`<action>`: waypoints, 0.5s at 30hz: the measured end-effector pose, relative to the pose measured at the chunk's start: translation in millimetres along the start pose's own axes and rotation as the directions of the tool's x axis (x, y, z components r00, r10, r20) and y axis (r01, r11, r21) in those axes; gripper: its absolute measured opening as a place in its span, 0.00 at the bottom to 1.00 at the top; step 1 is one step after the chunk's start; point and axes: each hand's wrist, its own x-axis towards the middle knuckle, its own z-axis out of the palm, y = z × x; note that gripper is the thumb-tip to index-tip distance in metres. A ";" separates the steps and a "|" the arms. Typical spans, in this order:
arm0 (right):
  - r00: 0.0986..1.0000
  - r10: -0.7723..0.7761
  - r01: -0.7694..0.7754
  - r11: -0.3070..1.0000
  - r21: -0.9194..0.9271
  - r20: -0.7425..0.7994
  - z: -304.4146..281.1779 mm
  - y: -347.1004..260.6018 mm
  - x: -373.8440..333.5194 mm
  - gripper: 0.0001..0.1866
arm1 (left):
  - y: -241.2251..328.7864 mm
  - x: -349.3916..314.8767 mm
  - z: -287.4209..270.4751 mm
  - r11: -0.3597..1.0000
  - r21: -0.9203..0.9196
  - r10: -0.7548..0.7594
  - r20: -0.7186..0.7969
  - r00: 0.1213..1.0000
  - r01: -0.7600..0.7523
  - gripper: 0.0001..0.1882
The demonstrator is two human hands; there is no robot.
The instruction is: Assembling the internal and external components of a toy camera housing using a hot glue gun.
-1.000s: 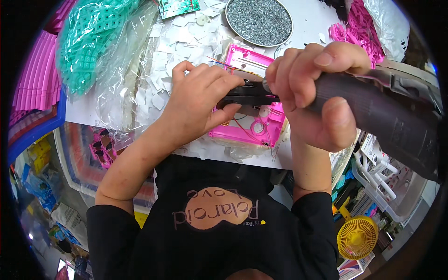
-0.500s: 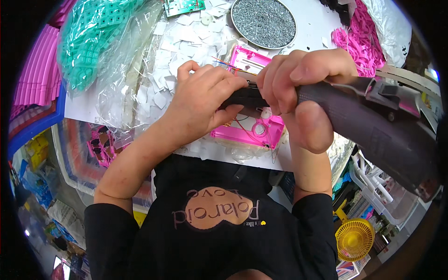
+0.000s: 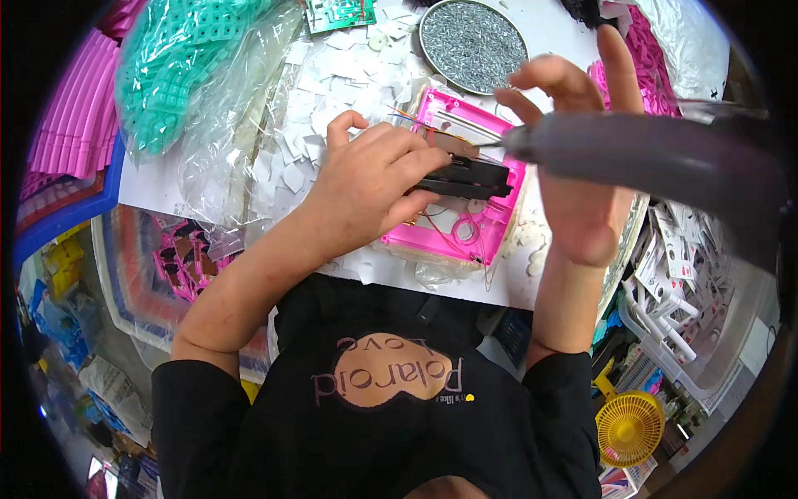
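Observation:
My left hand [image 3: 374, 187] is closed on a long black plastic part [image 3: 470, 176], pinched between thumb and fingers over an open pink plastic casing [image 3: 490, 237]. Thin coloured wires [image 3: 407, 115] stick out beside it. On the right, my right hand [image 3: 582, 179] is open with its fingers spread. Passing in front of its palm is a dark electric screwdriver [image 3: 632, 154], smeared by motion, its tip pointing left toward the casing. No finger wraps round its body. The screwdriver hides part of the palm.
A round dish of small screws [image 3: 474, 46] stands behind the casing. White paper pieces [image 3: 337, 71] litter the table beside a green circuit board [image 3: 341, 12]. Bagged teal keypads [image 3: 170, 75] and stacked pink parts [image 3: 71, 108] lie left. A bin of white parts [image 3: 665, 283] stands right.
My right hand has opened off the screwdriver. The screwdriver has swung up and right, away from the black part. My left hand keeps its hold almost unmoved.

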 end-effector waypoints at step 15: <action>0.834 0.551 -0.533 0.797 -0.285 -0.019 -41.9 15.7 -29.8 0.15 | -2.5 16.0 8.2 0.919 -0.332 -0.262 -0.104 0.959 0.215 0.38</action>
